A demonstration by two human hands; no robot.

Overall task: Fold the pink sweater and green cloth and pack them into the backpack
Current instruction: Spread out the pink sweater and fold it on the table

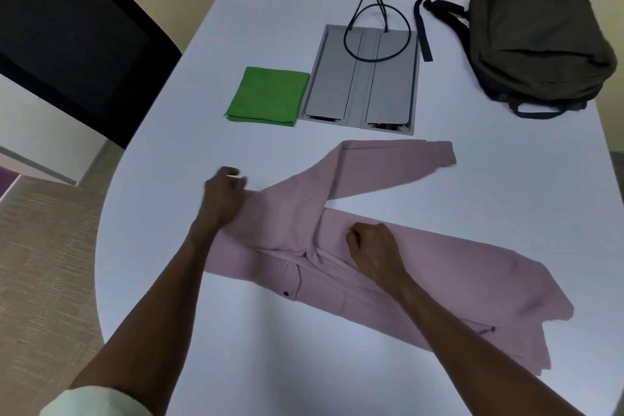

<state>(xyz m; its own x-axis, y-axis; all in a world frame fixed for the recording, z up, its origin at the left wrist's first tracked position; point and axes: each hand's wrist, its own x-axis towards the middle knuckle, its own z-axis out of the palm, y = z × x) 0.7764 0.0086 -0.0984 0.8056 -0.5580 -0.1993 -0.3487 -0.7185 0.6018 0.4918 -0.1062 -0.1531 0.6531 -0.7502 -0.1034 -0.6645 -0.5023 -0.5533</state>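
Note:
The pink sweater [422, 267] lies across the white table [270, 348], partly folded into a long band, with one sleeve angled up to the right. My left hand [224, 196] grips the sweater's left shoulder edge. My right hand [373, 250] has curled fingers and pinches the fabric near the sweater's middle. The green cloth [268, 96] lies folded in a neat square farther back. The dark backpack [537, 40] sits at the far right of the table, looking closed, with its straps trailing left.
A grey cable hatch [364, 78] is set into the table between the green cloth and the backpack, with black cables [374, 10] looping out of it. A black chair [67, 34] stands at the left beyond the table's curved edge.

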